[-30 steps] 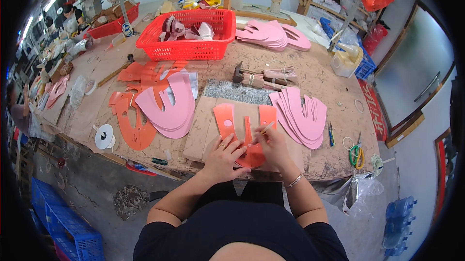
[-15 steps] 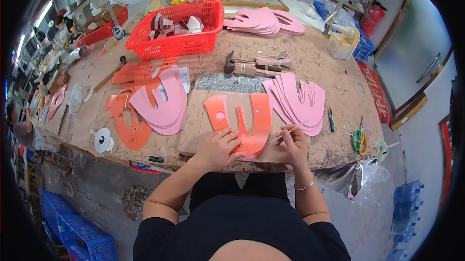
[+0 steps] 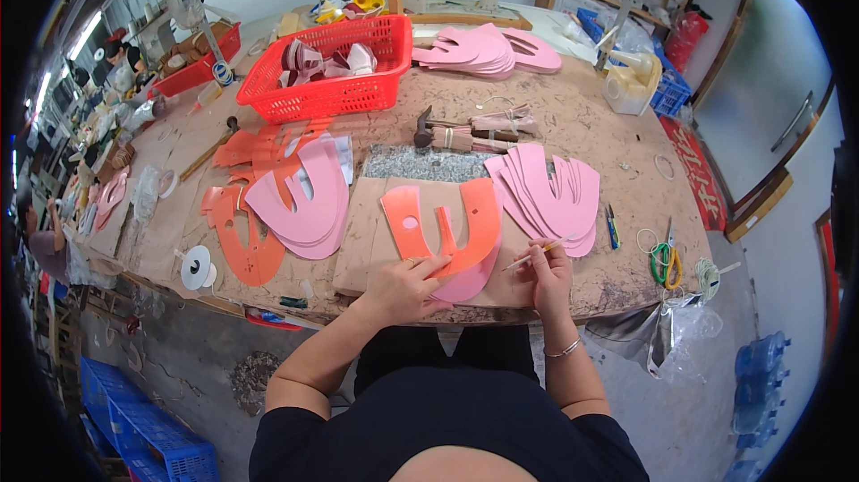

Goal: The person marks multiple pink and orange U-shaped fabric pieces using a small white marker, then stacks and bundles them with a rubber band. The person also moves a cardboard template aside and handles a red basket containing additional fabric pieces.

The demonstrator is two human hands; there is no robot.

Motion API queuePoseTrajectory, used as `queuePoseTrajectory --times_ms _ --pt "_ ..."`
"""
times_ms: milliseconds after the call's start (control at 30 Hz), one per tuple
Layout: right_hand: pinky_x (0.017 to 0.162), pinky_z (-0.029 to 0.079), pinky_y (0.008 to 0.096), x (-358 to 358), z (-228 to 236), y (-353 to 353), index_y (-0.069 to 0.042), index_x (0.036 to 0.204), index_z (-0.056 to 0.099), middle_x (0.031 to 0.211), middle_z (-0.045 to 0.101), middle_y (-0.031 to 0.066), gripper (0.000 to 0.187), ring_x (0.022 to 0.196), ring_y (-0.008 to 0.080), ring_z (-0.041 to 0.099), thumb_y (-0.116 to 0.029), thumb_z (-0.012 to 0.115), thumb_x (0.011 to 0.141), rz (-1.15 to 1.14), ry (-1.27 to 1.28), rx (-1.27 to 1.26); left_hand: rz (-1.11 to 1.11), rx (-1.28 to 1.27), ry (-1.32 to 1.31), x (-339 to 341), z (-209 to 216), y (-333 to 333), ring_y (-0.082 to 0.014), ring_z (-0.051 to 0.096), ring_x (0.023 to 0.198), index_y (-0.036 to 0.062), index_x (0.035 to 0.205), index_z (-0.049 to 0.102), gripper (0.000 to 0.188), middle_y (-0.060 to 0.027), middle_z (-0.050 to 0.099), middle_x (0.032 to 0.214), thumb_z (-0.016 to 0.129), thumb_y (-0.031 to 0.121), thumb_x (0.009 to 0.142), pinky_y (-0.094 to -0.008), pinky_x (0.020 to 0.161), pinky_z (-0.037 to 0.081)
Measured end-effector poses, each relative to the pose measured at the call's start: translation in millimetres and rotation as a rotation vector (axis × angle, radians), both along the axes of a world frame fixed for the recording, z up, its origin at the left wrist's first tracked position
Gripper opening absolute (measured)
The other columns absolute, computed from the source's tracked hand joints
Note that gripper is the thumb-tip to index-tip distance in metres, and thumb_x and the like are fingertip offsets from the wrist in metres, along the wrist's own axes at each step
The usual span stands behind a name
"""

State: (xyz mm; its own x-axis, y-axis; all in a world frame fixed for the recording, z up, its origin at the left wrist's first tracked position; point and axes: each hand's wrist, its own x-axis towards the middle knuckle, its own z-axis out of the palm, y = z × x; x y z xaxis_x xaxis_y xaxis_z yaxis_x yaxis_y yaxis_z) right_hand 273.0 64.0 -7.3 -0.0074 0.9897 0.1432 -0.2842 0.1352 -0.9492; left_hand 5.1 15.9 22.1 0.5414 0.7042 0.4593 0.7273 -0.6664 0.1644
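My left hand [image 3: 404, 290] pinches the lower edge of an orange shoe-pattern template [image 3: 479, 227], its thumb beneath. The template sits tilted over a matching pink shoe-upper piece [image 3: 476, 283], whose lower right part shows from under it. Both rest on a brown board [image 3: 367, 236]. In my right hand [image 3: 549, 276], just right of these, is a thin pen [image 3: 519, 263], its tip toward the pink piece. Fanned pink pieces [image 3: 532, 191] lie beyond that hand. Left of the board, more pink pieces [image 3: 300, 200] overlap other orange templates [image 3: 240, 245].
A red basket [image 3: 331, 106] with fabric parts stands at the back left, near more pink pieces [image 3: 474, 48]. A hammer [image 3: 424, 127] lies beside tied strip bundles [image 3: 470, 136]. Scissors [image 3: 666, 258] and a blue cutter [image 3: 612, 228] are right; a white spool [image 3: 197, 267] is left.
My left hand has lifted and turned the orange template so that it no longer lines up with the pink piece, which now shows more. My right hand still holds the pen, with little movement.
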Motion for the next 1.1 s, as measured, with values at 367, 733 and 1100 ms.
queuePoseTrajectory --times_ms 367,733,1100 --pt "0.065 0.051 0.0241 3 -10 3 0.0 0.107 0.057 0.084 0.062 0.0066 0.017 0.071 0.0106 0.058 -0.014 0.058 0.098 -0.016 0.137 -0.033 0.078 0.0 -0.088 17 0 -5 -0.0218 0.067 0.081 0.0112 0.091 0.073 0.014 -0.0049 0.07 0.103 0.07 0.017 0.079 -0.034 0.069 0.055" --pt "0.064 0.051 0.0246 8 -14 4 -0.002 0.107 0.056 0.084 0.06 0.0047 0.013 0.072 0.0108 0.058 -0.012 0.057 0.098 -0.011 0.18 -0.045 0.76 0.768 -0.236 -144 92 73 -0.0343 0.064 0.081 0.0051 0.108 0.066 0.021 -0.0162 0.065 0.097 0.062 0.012 0.089 -0.0423 0.068 0.052" --pt "0.063 0.049 0.0258 6 -11 10 -0.002 0.105 0.056 0.085 0.06 0.0062 0.011 0.07 0.0117 0.057 -0.011 0.057 0.098 0.042 0.186 -0.079 0.538 0.502 0.159 -161 23 -9 -0.0239 0.064 0.106 0.0119 0.112 0.067 0.033 -0.002 0.061 0.129 0.068 0.008 0.079 -0.0361 0.086 0.052"
